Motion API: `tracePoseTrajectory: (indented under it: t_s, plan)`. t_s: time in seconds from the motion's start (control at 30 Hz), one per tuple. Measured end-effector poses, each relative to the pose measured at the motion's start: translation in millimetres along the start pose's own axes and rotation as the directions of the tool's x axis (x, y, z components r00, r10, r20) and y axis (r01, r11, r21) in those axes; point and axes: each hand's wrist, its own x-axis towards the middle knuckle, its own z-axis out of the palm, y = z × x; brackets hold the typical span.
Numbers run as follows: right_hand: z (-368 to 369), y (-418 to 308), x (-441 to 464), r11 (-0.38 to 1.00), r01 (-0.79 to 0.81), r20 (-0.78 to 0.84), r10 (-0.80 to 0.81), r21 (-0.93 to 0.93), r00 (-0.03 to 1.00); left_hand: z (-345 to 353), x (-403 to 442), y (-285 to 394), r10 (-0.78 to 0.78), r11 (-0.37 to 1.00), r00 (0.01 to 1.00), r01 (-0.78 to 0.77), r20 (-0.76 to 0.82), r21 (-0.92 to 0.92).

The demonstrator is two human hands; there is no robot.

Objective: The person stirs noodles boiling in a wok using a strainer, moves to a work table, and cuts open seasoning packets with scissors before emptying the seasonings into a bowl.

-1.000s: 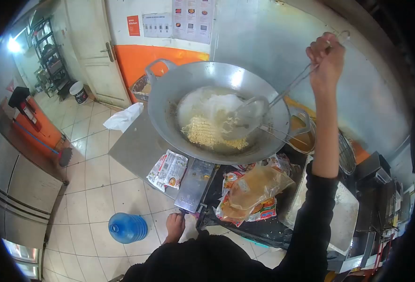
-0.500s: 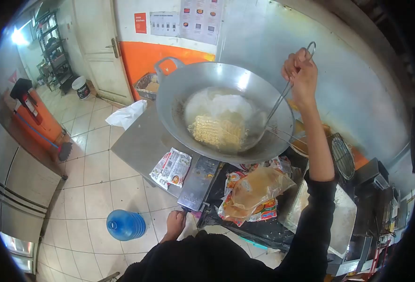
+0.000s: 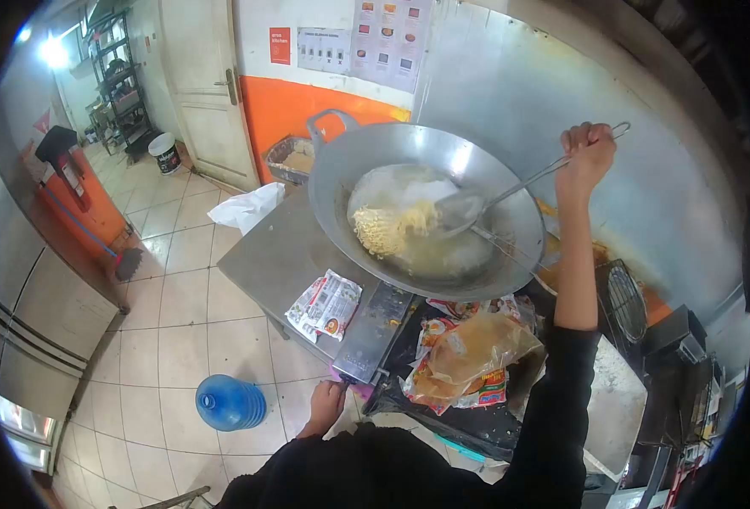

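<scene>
A large metal wok (image 3: 341, 182) holds cloudy, foamy liquid and a clump of yellow noodles (image 3: 383, 231). My right hand (image 3: 587, 157) is wrapped round the handle of a metal skimmer (image 3: 464, 209), whose head is inside the wok beside the noodles. A second thin utensil rests against the wok's right side. Down at the stove's front edge, my left hand (image 3: 326, 403) is closed round a small dark knob or handle at the end of the metal box (image 3: 373, 331); its exact shape is hidden.
White and red packets (image 3: 328, 305) lie left of the metal box. Plastic bags with orange-brown contents (image 3: 477, 348) are on its right. A blue water jug (image 3: 230, 403) stands on the floor. Further right are a wire strainer (image 3: 626, 299) and a pale tray (image 3: 617, 407).
The skimmer has risen through the liquid and its head now shows next to the noodles, which have shifted and partly loosened. My right hand has moved right. My left hand stays closed.
</scene>
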Motion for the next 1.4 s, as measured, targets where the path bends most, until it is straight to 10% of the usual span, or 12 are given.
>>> tracePoseTrajectory:
  t_s: [0.4,0.7,0.97,1.13,1.2,1.4]
  plan:
    - [22,27,-12,0.989,0.132,0.158,-0.141,0.065,0.977,4,-1,0,-0.01,1.0,1.0,0.01,-0.026,-0.022]
    - [32,71,-33,0.965,-0.202,0.272,0.242,-0.166,0.931,4,-2,2,-0.045,0.999,0.999,0.044,-0.022,-0.012]
    - [25,11,-9,0.998,-0.062,0.347,0.055,0.011,0.936,0,-1,-1,-0.047,0.998,0.999,0.048,0.022,-0.047]
    - [-13,4,-49,0.985,0.109,0.302,-0.065,-0.131,0.951,-5,-1,-5,-0.028,0.995,0.999,0.032,0.04,-0.098]
    - [-24,-4,-78,0.918,0.042,0.05,-0.024,-0.393,0.998,-8,-4,-9,-0.034,0.992,0.998,0.04,0.046,-0.124]
    - [-85,-23,-140,0.8,0.241,0.189,-0.161,-0.55,0.969,-24,-45,-36,-0.068,0.964,0.971,0.123,0.231,-0.235]
